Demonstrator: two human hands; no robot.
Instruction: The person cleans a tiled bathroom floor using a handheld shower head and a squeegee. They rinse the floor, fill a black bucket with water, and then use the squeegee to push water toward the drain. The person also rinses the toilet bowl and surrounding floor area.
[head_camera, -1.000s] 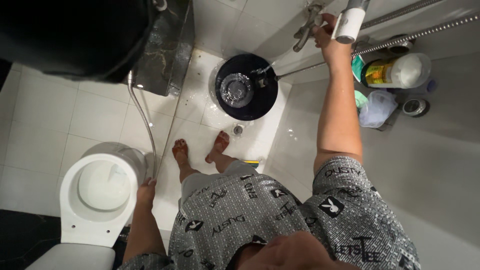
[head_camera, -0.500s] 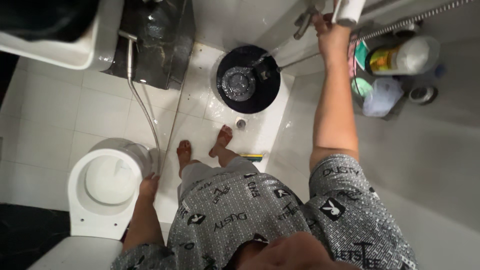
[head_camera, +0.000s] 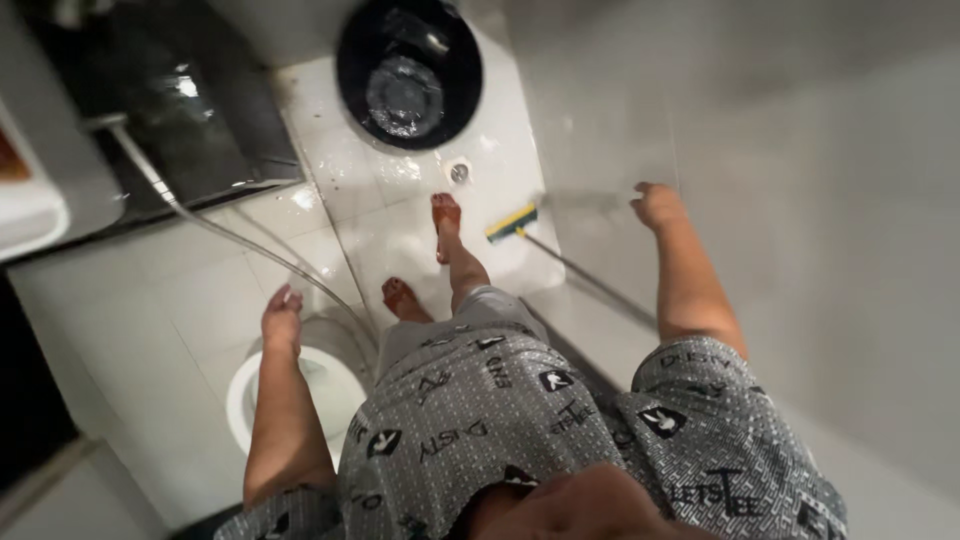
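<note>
Bathroom | right hand (head_camera: 657, 203) off tap, empty | left hand (head_camera: 282, 314) lifted above toilet (head_camera: 330, 385)

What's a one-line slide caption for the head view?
Person stands barefoot on wet white tiles, both hands free: left hand over white toilet bowl, round black water-filled bucket ahead.

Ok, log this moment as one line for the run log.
left hand: empty, open, above toilet | right hand: empty, by white wall | black bucket: water inside, on wet floor | scrub brush: on floor by feet
</note>
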